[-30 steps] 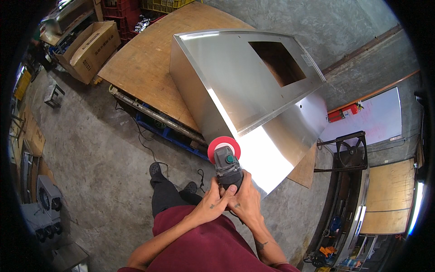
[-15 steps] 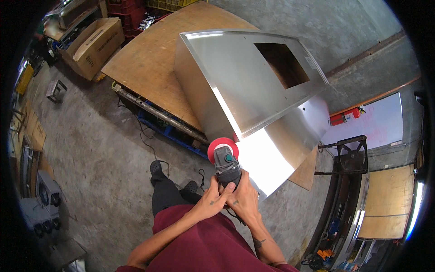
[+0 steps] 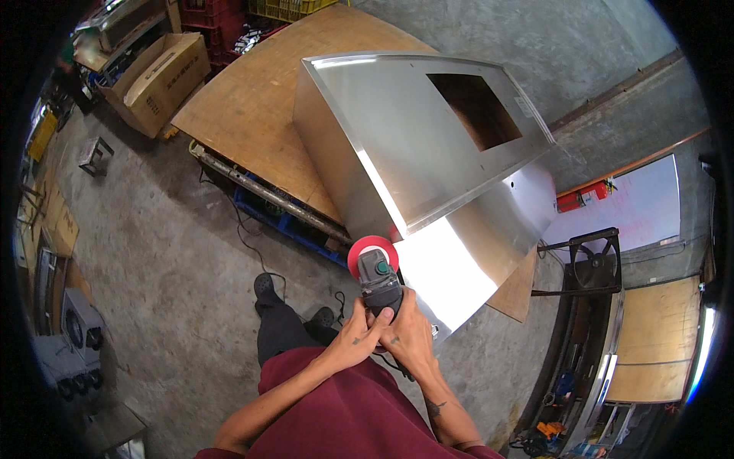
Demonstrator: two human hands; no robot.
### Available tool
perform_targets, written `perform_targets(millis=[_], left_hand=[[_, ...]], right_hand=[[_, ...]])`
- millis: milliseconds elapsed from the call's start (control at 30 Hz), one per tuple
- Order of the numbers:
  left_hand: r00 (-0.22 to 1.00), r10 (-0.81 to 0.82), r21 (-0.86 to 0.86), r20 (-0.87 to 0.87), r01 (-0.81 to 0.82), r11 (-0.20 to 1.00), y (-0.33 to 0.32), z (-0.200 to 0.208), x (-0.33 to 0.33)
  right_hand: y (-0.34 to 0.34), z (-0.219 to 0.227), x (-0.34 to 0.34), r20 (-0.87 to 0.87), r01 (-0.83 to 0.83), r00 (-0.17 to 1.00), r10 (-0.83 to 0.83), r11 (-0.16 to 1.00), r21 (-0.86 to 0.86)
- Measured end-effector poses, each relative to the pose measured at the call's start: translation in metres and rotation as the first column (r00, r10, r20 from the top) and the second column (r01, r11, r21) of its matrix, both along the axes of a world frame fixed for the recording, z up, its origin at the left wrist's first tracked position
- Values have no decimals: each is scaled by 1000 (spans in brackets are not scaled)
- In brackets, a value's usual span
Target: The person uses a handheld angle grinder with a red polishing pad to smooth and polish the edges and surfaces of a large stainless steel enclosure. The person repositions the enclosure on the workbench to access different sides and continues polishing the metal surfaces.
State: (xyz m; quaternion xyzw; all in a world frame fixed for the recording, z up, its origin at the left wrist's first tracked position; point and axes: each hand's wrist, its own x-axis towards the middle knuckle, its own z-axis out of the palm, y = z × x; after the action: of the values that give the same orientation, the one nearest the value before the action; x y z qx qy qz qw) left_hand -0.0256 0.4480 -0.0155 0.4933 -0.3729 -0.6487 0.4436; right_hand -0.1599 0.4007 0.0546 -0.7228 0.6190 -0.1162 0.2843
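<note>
Both forearms come in from the lower edge and converge in front of the maroon shirt (image 3: 344, 413), with the elbows spread and the wrists drawn close together. The left hand (image 3: 353, 335) and the right hand (image 3: 408, 330) are clamped on the rear body of an angle grinder (image 3: 378, 284), one on each side, with the left thumb laid over the top of the grip toward the right hand. Fingers wrap down around the sides, their tips mostly hidden beneath the tool. A dark cord (image 3: 399, 369) hangs below the right wrist.

The grinder is held in front of the person's waist, at the near corner of a large sheet-metal housing (image 3: 382, 130). Its long axis runs away from the body, leaning slightly left toward the far end, so the head with its green round button (image 3: 382, 268) points forward. The red-rimmed disc (image 3: 355, 256) sits at that far end, just beside the lower corner of the housing; from this angle it is hard to say whether the rim touches the metal or stands a little clear.

The housing lies slantwise on a plywood-topped table (image 3: 245, 115), its broad face tilted up and pierced by a rectangular opening (image 3: 475, 112). A brightly lit metal panel (image 3: 447, 268) extends from its near side, right of the grinder.
</note>
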Motion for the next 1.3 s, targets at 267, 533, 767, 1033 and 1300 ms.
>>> perform_targets(millis=[267, 533, 767, 1033, 1300], left_hand=[[995, -96, 0, 18, 96, 995, -2, 13, 4], [997, -38, -66, 71, 43, 997, 1, 26, -1], [995, -79, -39, 53, 81, 996, 0, 33, 3], [999, -8, -65, 52, 11, 998, 0, 21, 1], [999, -40, -44, 8, 41, 998, -3, -3, 4]], right_hand=[[3, 18, -1, -27, 20, 999, -19, 999, 42], [7, 22, -8, 0, -4, 1000, 4, 998, -56], [8, 29, -5, -3, 7, 1000, -8, 999, -48], [4, 19, -4, -4, 10, 1000, -10, 1000, 19], [0, 4, 1, -21, -2, 1000, 3, 999, 41]])
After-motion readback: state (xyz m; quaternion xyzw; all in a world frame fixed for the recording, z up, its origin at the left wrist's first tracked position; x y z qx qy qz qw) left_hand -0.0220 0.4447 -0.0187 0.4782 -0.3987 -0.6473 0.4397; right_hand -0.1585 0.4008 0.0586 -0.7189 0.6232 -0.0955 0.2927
